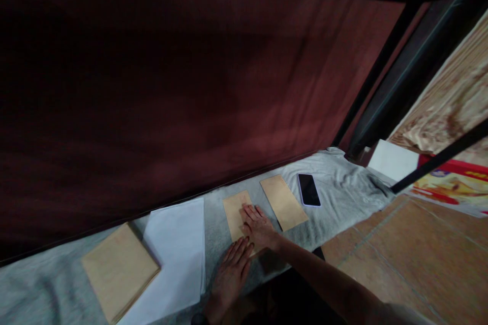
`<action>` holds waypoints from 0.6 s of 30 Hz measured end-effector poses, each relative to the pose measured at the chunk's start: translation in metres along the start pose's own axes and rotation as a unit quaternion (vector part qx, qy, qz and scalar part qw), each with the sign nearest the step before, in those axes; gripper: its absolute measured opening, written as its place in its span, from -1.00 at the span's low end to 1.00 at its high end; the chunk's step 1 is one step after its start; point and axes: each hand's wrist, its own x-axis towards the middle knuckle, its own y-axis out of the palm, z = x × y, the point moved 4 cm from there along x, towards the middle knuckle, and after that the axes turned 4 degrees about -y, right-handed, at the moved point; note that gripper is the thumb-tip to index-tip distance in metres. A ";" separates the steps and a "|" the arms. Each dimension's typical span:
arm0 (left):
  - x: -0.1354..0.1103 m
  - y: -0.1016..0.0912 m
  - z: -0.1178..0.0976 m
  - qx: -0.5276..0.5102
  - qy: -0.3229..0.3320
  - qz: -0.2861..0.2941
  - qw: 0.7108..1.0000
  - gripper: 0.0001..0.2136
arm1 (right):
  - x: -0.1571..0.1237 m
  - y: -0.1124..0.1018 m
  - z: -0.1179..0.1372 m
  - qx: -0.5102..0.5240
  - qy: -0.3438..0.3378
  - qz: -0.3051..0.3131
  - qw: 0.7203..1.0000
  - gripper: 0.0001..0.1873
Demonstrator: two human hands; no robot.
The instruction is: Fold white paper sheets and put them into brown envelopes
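Note:
My right hand (258, 226) lies flat with fingers stretched out on a small brown envelope (236, 210) on a grey cloth (343, 190). My left hand (232, 269) rests flat beside it, fingers together and extended, touching the envelope's near edge. A second brown envelope (284, 202) lies just to the right, apart from both hands. Neither hand grips anything.
A stack of brown envelopes (119, 270) and white paper sheets (175, 249) lie at the left. A black phone (308, 189) lies right of the envelopes. A dark red wall rises behind. A white block (392, 160), black bars and tiled floor (412, 249) are at the right.

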 end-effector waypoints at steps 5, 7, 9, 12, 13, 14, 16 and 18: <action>0.002 -0.006 0.004 -0.064 -0.012 -0.001 0.998 -0.60 | -0.073 -0.018 0.020 0.019 -0.087 0.029 0.996 -0.40; 0.013 -0.006 0.009 -0.081 -0.046 0.001 0.996 -0.65 | -0.089 -0.025 0.024 0.021 -0.090 0.023 0.995 -0.39; 0.031 -0.003 0.014 -0.080 -0.075 0.008 0.994 -0.66 | -0.097 -0.028 0.025 0.020 -0.084 0.016 0.996 -0.39; 0.065 0.011 0.019 -0.062 -0.062 0.015 0.996 -0.62 | -0.097 -0.029 0.026 0.026 -0.074 0.002 0.997 -0.43; 0.075 0.017 0.020 -0.054 -0.054 0.015 0.997 -0.59 | -0.096 -0.029 0.026 0.029 -0.074 0.002 0.997 -0.44; 0.084 0.022 0.023 -0.046 -0.049 0.014 0.998 -0.57 | -0.095 -0.030 0.026 0.032 -0.076 0.006 0.997 -0.45; 0.096 0.030 0.029 -0.030 -0.053 0.008 0.998 -0.54 | -0.095 -0.033 0.026 0.036 -0.082 0.023 0.996 -0.46; 0.102 0.033 0.038 -0.015 -0.074 -0.004 0.997 -0.52 | -0.097 -0.037 0.026 0.039 -0.084 0.044 0.995 -0.45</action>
